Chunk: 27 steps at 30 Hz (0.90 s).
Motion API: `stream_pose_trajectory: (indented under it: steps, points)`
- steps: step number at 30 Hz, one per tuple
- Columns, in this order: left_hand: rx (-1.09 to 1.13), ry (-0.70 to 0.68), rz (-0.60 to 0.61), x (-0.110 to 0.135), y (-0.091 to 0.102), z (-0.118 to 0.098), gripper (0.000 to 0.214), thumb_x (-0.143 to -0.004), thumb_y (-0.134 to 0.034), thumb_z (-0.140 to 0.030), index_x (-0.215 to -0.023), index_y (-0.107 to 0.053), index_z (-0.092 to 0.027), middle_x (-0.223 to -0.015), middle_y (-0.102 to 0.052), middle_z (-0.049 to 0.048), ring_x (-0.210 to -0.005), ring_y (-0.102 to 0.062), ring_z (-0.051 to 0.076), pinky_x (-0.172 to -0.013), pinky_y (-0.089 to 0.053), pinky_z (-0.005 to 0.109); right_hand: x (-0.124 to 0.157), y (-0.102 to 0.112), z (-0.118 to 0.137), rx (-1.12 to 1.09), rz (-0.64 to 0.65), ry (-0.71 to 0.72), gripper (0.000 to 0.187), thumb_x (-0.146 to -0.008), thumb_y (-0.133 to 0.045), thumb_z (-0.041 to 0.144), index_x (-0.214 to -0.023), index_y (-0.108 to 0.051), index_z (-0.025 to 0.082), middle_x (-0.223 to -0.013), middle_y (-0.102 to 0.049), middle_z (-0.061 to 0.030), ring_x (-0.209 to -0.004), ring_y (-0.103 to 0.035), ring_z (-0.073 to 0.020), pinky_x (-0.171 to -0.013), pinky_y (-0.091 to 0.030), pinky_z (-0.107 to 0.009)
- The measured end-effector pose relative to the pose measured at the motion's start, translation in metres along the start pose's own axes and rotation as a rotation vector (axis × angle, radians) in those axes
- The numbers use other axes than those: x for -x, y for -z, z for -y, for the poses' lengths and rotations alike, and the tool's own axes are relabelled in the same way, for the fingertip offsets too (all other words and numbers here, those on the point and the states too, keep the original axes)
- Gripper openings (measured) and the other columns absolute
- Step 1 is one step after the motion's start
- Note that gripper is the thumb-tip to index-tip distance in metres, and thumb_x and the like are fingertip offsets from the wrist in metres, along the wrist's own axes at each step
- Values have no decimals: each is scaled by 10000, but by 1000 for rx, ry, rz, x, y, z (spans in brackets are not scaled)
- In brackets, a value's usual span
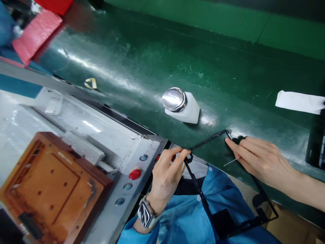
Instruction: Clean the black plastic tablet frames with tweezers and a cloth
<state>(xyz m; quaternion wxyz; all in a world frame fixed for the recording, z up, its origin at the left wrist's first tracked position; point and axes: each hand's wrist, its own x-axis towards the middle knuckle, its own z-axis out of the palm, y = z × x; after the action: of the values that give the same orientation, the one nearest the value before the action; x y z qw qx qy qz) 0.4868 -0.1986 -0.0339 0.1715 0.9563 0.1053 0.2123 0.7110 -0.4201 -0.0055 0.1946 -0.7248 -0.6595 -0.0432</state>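
Where the green workbench (137, 44) presents its near edge, I hold the black frame (203, 200), its far side above the surface and the remainder overhanging that edge, apparently for clearance. My left hand (165, 176) pinches one far corner, likely as an anchor; my right hand (261, 156) is curled, fingertip at the other. Inward of the edge stands a white bottle (191, 110), seemingly within reach. My right fingers grip a thin metal tool (231, 162).

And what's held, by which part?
Left hand pinches the black frame at one corner. Right hand holds a thin rod, gripped end hidden, one fingertip at another frame corner.
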Motion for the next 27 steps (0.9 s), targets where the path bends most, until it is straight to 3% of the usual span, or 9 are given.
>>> stream_pose_trajectory:
  steps: [9, 13, 16, 23, 27]
  points:
    - [101, 64, 17, -6, 8, 3, 235, -1048, -612, -41, -1169, -698, -224, -1105, -747, 65, -988, -728, 179, -905, -582, 286, 0, 0, 1, -9, 4, -1, 282, -1077, -553, -16, -1343, -648, -1, -745, -544, 12, -636, -476, -165, -569, -374, -348]
    - [206, 214, -4, -8, 11, 3, 80, -1050, -700, -187, -1062, -632, -228, -981, -717, 23, -816, -681, 147, -742, -567, 266, 1, 0, 1, -2, 4, 3, 285, -1070, -552, -28, -1338, -647, -7, -743, -542, 11, -633, -487, -166, -568, -376, -352]
    - [303, 268, -39, -9, 12, 2, 216, -1026, -759, -243, -904, -580, -230, -870, -690, -10, -739, -649, 131, -659, -519, 253, 2, -1, 1, 3, 2, -1, 301, -1084, -534, -7, -1369, -630, 9, -746, -555, 9, -633, -502, -172, -559, -371, -352]
    - [286, 155, -46, -32, 4, -4, 121, -1015, -771, -205, -940, -679, -227, -876, -733, -5, -749, -642, 148, -694, -525, 282, 2, -4, 0, 1, 1, -24, 306, -1103, -492, 37, -1379, -624, 44, -802, -635, -22, -667, -570, -190, -564, -401, -354]
    - [229, 110, 29, -48, -10, -13, 79, -1082, -677, -301, -1073, -692, -224, -974, -729, 31, -843, -710, 176, -753, -574, 292, 1, -6, -4, -44, -31, -79, 265, -1164, -499, 200, -1355, -628, 71, -835, -673, -38, -709, -624, -197, -611, -475, -338]
